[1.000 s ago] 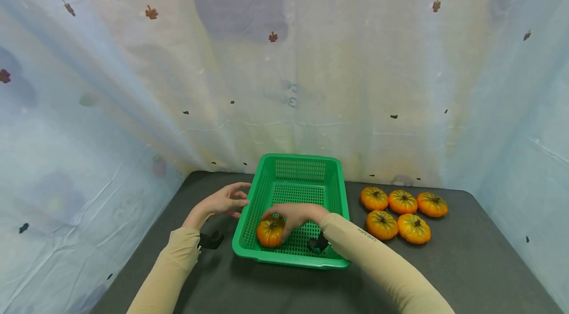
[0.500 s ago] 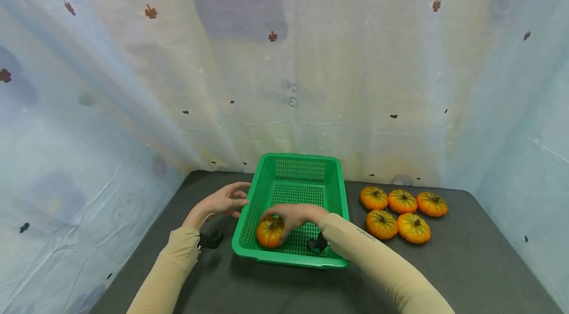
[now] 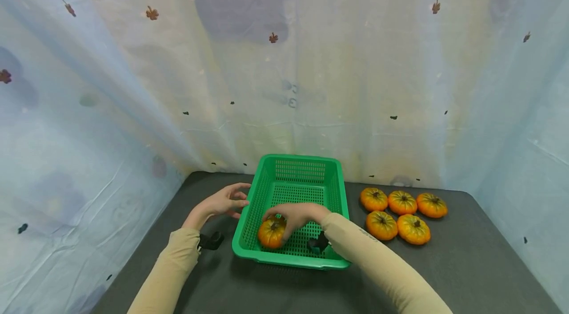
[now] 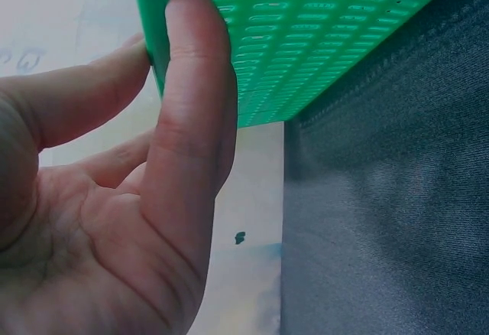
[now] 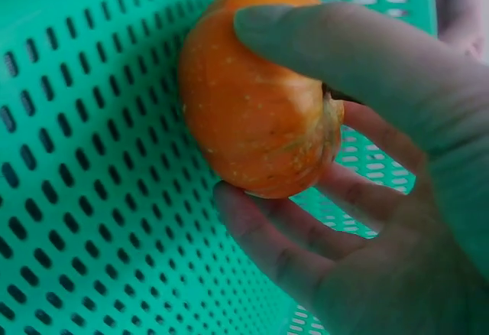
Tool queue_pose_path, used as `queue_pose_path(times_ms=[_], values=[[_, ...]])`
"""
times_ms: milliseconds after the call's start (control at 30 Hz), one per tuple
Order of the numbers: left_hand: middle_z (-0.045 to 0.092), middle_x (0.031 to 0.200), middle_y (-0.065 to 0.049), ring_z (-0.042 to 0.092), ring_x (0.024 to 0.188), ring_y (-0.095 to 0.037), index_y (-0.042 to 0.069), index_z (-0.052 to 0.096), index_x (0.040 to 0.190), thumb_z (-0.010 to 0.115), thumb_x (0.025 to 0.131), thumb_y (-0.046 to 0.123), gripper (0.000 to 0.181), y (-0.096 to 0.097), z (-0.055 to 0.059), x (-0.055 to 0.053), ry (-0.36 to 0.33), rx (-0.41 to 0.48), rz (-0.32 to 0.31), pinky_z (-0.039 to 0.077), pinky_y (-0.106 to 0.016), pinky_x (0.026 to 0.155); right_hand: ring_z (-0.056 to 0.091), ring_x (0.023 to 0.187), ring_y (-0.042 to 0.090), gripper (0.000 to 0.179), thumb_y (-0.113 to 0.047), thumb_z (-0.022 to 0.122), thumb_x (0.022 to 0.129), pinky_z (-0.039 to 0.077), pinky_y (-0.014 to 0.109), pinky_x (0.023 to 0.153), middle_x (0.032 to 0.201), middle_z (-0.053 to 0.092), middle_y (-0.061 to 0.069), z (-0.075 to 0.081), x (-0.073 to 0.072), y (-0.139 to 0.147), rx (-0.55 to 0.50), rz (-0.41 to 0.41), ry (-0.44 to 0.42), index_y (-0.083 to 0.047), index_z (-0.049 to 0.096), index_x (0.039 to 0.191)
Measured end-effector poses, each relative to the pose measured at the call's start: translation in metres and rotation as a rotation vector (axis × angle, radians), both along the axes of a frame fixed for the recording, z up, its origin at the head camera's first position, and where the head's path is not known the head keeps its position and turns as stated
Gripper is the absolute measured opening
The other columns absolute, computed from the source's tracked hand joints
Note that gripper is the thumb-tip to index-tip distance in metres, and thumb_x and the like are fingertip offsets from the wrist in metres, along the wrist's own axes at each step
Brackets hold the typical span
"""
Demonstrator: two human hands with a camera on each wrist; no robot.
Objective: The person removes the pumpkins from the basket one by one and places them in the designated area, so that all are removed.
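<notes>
A green plastic basket (image 3: 300,259) with slotted walls stands on the dark table. Inside its near left corner, my right hand (image 3: 297,217) grips a small orange pumpkin (image 3: 270,236) from above. The right wrist view shows the thumb (image 5: 306,33) across one side of the pumpkin (image 5: 252,113) and the other fingers around its far side and below it. My left hand (image 3: 224,200) is at the basket's left rim. Up close in the left wrist view, its thumb meets the rim's edge while a finger (image 4: 191,67) lies under the lip against the slotted wall (image 4: 306,29).
Several more small pumpkins (image 3: 402,203) sit in two rows on the table (image 3: 462,255), to the right of the basket. Behind and on both sides hangs a pale patterned curtain (image 3: 329,82), reaching down to the table's back edge.
The pumpkin in my right hand has shifted very slightly to the right within the basket. My left hand stays at the rim, and the other pumpkins have not moved.
</notes>
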State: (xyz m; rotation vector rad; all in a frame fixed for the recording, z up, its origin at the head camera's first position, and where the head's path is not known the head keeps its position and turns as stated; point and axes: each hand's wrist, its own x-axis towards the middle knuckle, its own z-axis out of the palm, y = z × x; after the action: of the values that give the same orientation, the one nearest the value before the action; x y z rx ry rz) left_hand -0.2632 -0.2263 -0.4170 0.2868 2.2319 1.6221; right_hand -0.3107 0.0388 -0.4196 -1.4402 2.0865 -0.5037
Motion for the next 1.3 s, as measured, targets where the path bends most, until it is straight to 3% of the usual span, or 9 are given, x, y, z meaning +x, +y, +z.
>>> queue_pose_path(times_ms=[333, 567, 833, 1300], values=[[0.050, 0.121, -0.022, 0.060, 0.099, -0.028, 0.004, 0.022, 0.150, 0.059, 0.097, 0.015, 0.066, 0.000, 0.001, 0.001, 0.002, -0.009, 0.012, 0.057, -0.044, 0.078, 0.045, 0.117, 0.014, 0.066, -0.021, 0.080, 0.080, 0.046, 0.032, 0.096, 0.134, 0.047, -0.002, 0.031, -0.005, 0.027, -0.086, -0.023, -0.058, -0.017, 0.048, 0.138], [0.051, 0.121, -0.021, 0.060, 0.101, -0.028, 0.005, 0.021, 0.151, 0.060, 0.097, 0.016, 0.067, 0.001, -0.001, 0.000, 0.012, -0.010, 0.010, 0.057, -0.044, 0.079, 0.044, 0.118, 0.021, 0.066, -0.015, 0.077, 0.082, 0.052, 0.029, 0.085, 0.137, 0.043, 0.001, 0.052, -0.009, 0.057, -0.152, -0.073, -0.059, -0.016, 0.046, 0.140], [0.051, 0.120, -0.021, 0.061, 0.100, -0.028, 0.003, 0.019, 0.151, 0.059, 0.097, 0.017, 0.068, 0.000, -0.002, 0.000, 0.025, -0.011, -0.010, 0.057, -0.044, 0.078, 0.043, 0.119, 0.028, 0.069, -0.012, 0.075, 0.083, 0.049, 0.044, 0.089, 0.144, 0.036, 0.008, 0.068, -0.014, 0.103, -0.235, -0.135, -0.083, -0.011, 0.041, 0.143], [0.053, 0.117, -0.019, 0.061, 0.100, -0.029, 0.006, 0.021, 0.151, 0.060, 0.096, 0.014, 0.068, -0.002, -0.001, -0.001, -0.001, 0.008, 0.000, 0.057, -0.045, 0.079, 0.041, 0.122, 0.030, 0.073, -0.017, 0.077, 0.083, 0.043, 0.049, 0.097, 0.146, 0.035, 0.005, 0.087, -0.020, 0.199, -0.316, -0.349, -0.059, -0.016, 0.038, 0.145]])
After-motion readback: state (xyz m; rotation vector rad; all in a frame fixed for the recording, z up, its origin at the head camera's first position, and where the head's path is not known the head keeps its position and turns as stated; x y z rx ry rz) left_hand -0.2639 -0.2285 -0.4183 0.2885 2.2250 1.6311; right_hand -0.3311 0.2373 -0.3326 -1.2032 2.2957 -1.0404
